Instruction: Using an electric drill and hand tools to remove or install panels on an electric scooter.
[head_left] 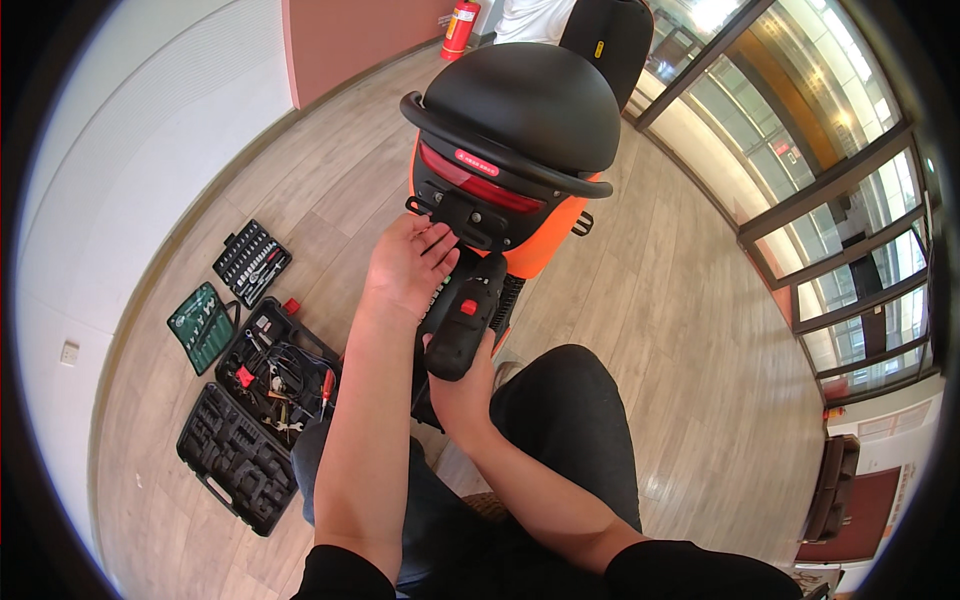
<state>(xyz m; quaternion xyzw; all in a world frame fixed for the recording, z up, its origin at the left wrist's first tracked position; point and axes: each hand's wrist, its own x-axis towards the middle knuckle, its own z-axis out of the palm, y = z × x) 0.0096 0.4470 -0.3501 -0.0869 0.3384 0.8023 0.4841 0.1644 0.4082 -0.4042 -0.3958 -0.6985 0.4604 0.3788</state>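
An orange and black scooter [540, 255] stands before me, with a black seat [525, 105], curved rear rail and red tail light [480, 180]. My left hand [420, 260] is at the black bolted bracket [460, 215] below the light, palm showing, fingers apart and slightly bent against or just beside it. My right hand [455, 385] is closed round a black cordless power tool [462, 330] with a red button, its front end pointed up near the bracket. The right fingers are mostly hidden behind the tool.
At left on the wooden floor lie an open black tool case [235, 460], a socket set [250, 260] and a green tool roll [200, 325]. A white wall bounds the left, glazed doors the right. A red extinguisher [458, 30] stands behind; a brown sofa [830, 490] is lower right.
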